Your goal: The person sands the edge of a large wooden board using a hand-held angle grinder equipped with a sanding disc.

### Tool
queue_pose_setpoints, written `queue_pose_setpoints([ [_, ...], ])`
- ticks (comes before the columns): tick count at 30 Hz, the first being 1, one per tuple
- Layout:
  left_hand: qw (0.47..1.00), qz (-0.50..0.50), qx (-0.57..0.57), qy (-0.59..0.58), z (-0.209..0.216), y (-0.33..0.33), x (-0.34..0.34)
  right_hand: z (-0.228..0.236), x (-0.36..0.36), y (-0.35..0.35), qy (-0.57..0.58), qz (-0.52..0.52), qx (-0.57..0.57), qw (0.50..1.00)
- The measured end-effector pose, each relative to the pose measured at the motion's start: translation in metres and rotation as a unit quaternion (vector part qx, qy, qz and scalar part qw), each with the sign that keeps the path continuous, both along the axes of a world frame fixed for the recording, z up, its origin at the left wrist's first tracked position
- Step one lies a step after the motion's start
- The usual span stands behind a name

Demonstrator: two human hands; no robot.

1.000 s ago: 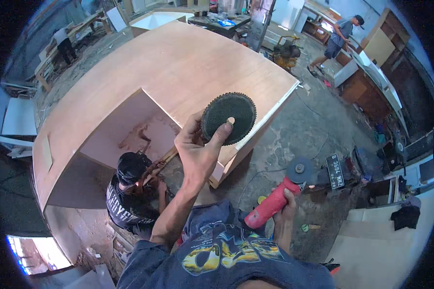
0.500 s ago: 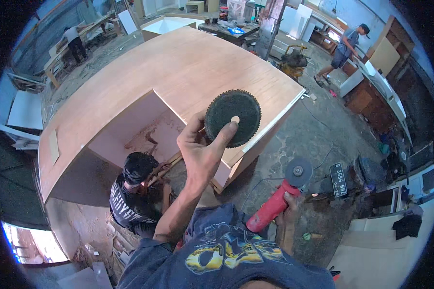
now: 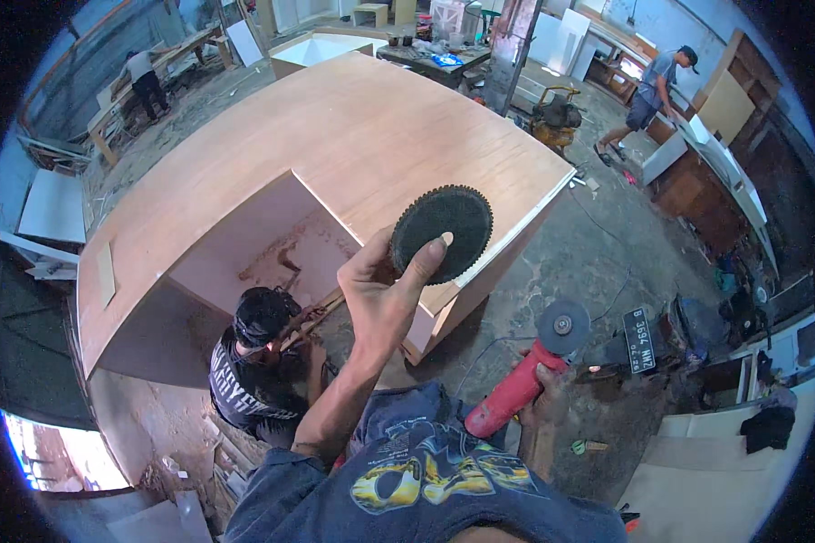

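In my left hand [image 3: 378,303] is a black disc [image 3: 453,215] with a toothed rim and a round centre hole, pinched between thumb and fingers and raised in front of the wooden cabinet [image 3: 353,127]. Pale wood shows through the hole. Lower right, my right hand [image 3: 545,385] grips the body of a red angle grinder [image 3: 507,395]. A grey disc [image 3: 564,328] is fitted at the grinder's head, pointing away from me. The disc and the grinder are well apart.
A co-worker [image 3: 258,371] crouches beside the cabinet's recess, close to my left arm. Another person [image 3: 656,86] stands by panels at far right, and a third [image 3: 145,81] at a bench far left. A cable [image 3: 598,217] crosses the floor. A yellow-framed machine [image 3: 557,118] stands behind the cabinet.
The black disc has turned a little in my left hand, so its face looks narrower, and it sits slightly lower in view. My right hand keeps its hold on the grinder.
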State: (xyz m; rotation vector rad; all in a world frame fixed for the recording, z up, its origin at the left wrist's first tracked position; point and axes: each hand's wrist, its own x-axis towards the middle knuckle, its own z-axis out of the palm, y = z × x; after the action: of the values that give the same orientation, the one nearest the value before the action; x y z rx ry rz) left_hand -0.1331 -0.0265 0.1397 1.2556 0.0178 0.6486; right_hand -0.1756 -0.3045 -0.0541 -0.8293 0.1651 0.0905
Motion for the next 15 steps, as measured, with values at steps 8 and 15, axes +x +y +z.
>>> queue_pose_setpoints([
  [8,0.967,0.123,0.215,-0.059,-0.017,0.003,0.004,-0.029,-0.002,-0.017,0.023,-0.010,-0.005,1.000],
  [15,0.929,0.190,0.305,-0.085,-0.015,0.000,-0.001,-0.018,-0.008,-0.015,0.016,0.020,0.003,1.000],
])
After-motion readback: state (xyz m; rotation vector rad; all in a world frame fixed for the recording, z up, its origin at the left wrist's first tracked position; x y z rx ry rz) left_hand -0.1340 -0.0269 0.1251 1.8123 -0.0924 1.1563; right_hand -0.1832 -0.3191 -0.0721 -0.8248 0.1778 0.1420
